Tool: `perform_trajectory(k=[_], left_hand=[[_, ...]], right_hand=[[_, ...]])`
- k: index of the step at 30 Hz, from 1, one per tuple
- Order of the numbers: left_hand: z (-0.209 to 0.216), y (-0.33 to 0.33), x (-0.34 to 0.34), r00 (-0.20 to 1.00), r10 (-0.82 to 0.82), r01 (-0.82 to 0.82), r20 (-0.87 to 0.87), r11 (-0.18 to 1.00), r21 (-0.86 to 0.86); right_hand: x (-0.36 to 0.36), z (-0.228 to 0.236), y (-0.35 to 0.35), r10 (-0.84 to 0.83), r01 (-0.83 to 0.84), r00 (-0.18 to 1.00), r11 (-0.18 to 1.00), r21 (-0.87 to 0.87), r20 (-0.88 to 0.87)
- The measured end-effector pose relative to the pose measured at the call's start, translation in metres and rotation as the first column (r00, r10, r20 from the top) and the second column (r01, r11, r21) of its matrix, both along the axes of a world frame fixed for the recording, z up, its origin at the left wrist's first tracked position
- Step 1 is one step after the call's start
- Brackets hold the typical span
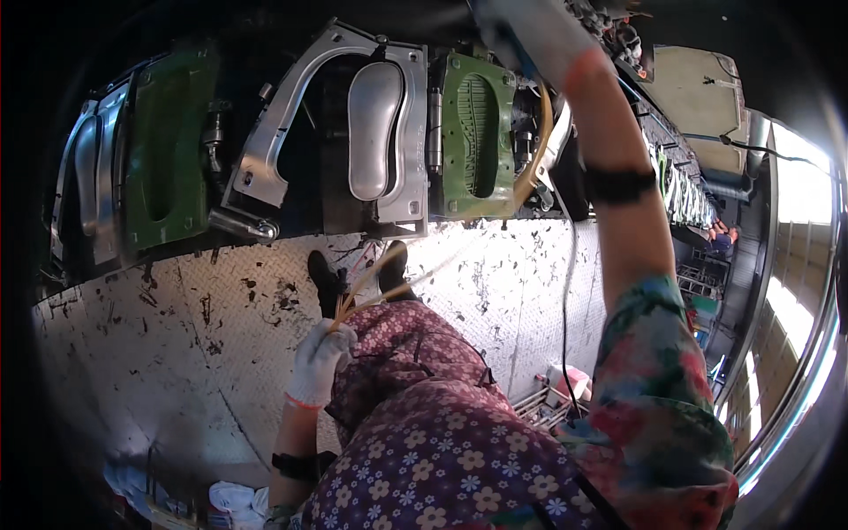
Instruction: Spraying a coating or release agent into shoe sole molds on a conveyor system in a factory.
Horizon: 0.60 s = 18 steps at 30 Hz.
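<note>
My left hand [320,362], in a white glove with an orange cuff, is closed around several thin tan strips [375,305]. The strips fan out from it toward the machine, in front of my floral apron. High up, my right hand [541,40], also gloved, reaches across the machine. Its fingers run into the dark upper edge, and a blue thing [523,60] shows beside them; I cannot make out the grip. Below that hand, a wider tan strip [535,168] curves beside an opened green sole mould [478,132] with a ribbed, sole-shaped hollow.
Left of the green mould stands a silver mould frame [408,132] with a foot-shaped metal core [375,131]. Another green mould half [168,150] is farther left. Dark scraps litter the tread-plate floor [203,327]. A black cable [570,309] hangs down; a person [723,237] is far right.
</note>
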<state>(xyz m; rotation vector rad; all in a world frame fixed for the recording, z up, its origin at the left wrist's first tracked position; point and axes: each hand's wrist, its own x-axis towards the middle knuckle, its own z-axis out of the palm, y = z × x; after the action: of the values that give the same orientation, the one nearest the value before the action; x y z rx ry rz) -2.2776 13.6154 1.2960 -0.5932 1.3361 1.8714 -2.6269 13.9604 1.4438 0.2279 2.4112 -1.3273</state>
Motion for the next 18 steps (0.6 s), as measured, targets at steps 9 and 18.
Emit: perform_trajectory(k=[9,18], left_hand=[[-0.005,-0.008,-0.012,0.999,0.029,-0.025,0.045,0.995,-0.096],[0.015,0.07,-0.008,1.0,-0.016,0.016,-0.004,0.997,-0.08]], right_hand=[[0.214,-0.04,-0.008,-0.04,0.092,0.896,0.991,-0.096,0.442],[-0.009,-0.098,0.102,0.272,-0.217,0.941,0.942,0.257,-0.199]])
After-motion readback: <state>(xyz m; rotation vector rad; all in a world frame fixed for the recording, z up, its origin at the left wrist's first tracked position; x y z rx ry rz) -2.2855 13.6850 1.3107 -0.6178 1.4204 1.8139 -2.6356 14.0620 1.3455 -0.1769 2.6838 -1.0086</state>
